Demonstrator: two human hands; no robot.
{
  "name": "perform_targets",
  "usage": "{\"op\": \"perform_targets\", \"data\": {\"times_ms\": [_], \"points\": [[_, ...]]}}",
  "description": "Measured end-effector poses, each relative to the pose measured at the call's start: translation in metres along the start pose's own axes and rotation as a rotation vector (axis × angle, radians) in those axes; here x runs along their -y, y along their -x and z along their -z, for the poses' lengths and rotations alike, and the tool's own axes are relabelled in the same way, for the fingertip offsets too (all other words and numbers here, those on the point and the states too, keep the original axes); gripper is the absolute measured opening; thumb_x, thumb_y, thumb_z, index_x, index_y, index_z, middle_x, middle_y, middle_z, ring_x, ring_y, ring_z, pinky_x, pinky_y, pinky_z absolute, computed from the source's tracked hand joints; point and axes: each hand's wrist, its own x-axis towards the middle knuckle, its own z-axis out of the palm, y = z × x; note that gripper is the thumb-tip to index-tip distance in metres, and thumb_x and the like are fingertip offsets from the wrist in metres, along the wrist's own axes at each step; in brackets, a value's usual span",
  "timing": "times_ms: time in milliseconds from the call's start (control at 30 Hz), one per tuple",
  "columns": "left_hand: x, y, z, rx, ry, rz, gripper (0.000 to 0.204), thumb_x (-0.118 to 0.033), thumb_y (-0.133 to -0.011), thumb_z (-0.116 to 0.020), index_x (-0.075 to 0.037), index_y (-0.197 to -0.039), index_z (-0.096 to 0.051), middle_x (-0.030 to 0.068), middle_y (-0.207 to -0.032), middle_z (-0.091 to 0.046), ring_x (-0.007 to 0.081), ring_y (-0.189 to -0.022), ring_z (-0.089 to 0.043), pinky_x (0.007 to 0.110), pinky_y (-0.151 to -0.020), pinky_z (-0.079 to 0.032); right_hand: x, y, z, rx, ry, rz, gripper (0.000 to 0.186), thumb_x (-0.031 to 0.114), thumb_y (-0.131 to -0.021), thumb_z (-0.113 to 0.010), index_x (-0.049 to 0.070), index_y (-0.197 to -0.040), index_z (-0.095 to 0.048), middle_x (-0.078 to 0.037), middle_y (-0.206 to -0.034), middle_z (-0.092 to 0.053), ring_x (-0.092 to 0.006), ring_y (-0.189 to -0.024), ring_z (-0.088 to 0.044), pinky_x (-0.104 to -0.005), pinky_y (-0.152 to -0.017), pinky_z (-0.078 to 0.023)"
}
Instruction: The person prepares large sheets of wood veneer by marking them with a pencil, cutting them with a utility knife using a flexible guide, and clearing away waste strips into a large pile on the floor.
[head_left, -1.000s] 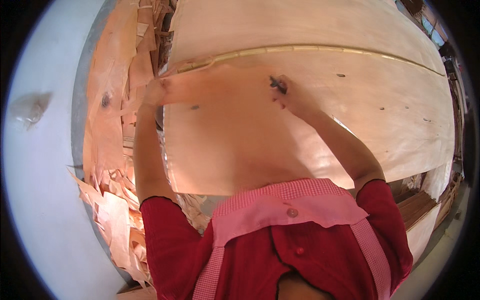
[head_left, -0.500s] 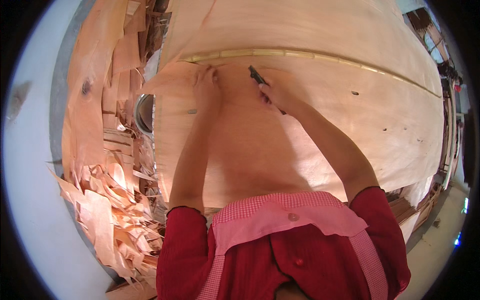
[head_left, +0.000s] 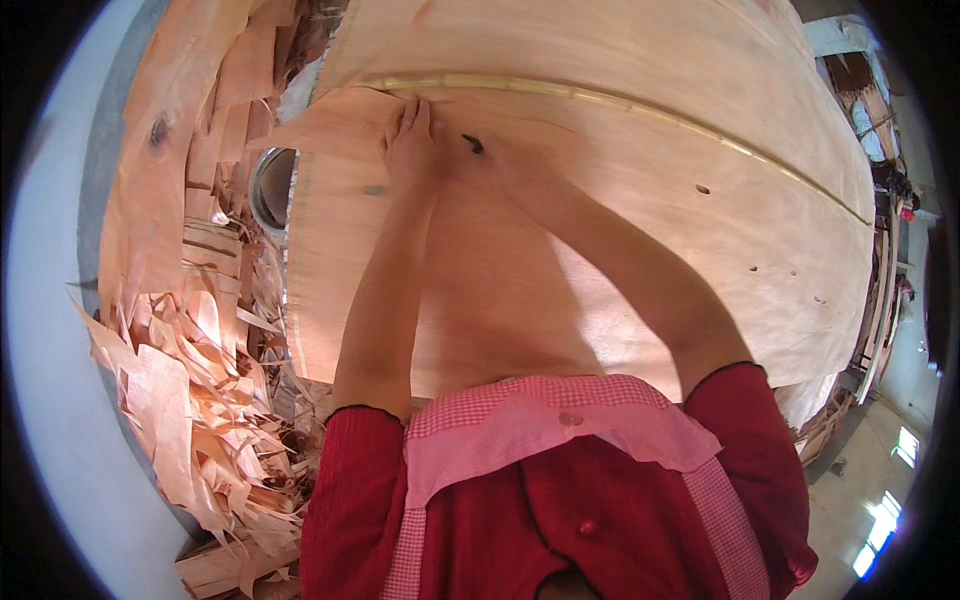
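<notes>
A pale wood veneer sheet (head_left: 640, 250) spreads in front of me, with a thin yellow jointed rod (head_left: 662, 115) across it. A smaller veneer piece (head_left: 330, 125) lies along the rod and juts past the sheet's left edge. My left hand (head_left: 410, 150) presses on that piece, fingers stretched out just below the rod. Close to its right, my right hand (head_left: 500, 168), blurred, grips a small black tool (head_left: 473, 143) whose dark end shows over the veneer.
A heap of veneer scraps (head_left: 190, 400) and longer torn strips (head_left: 165, 150) line the left side, beside a pale wall (head_left: 45, 300). A round metal rim (head_left: 260, 190) shows by the sheet's left edge. Stacked wood and clutter (head_left: 875, 300) stand at the right.
My left hand has moved right from the sheet's edge onto the veneer piece. My right hand with the black tool has moved leftward, close beside my left.
</notes>
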Motion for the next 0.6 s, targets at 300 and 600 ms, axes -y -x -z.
{"op": "perform_targets", "data": {"times_ms": [300,600], "points": [[-0.035,0.008,0.019,0.046,-0.025,0.093,0.088,-0.044,-0.069,-0.065,-0.005,-0.134,-0.021,0.008,-0.142,-0.018,0.0202,-0.13,-0.02,0.039,-0.107,-0.011,-0.116,0.03,0.12,0.27,0.529,0.142,0.048,0.006,-0.083,-0.043,0.034,-0.122,-0.045,-0.007,-0.082,-0.061,-0.0218,-0.071,-0.058,-0.0363,-0.065,-0.046],[-0.042,0.01,0.022,-0.091,0.142,0.141,0.106,-0.035,-0.059,-0.076,0.003,-0.133,-0.01,0.0192,-0.141,-0.01,0.0288,-0.125,-0.027,0.036,-0.105,-0.021,-0.012,-0.071,0.047,0.178,-0.035,0.525,0.034,0.016,-0.086,-0.044,0.031,-0.116,-0.052,0.001,-0.111,-0.058,-0.0163,-0.093,-0.056,-0.0317,-0.077,-0.046]]}}
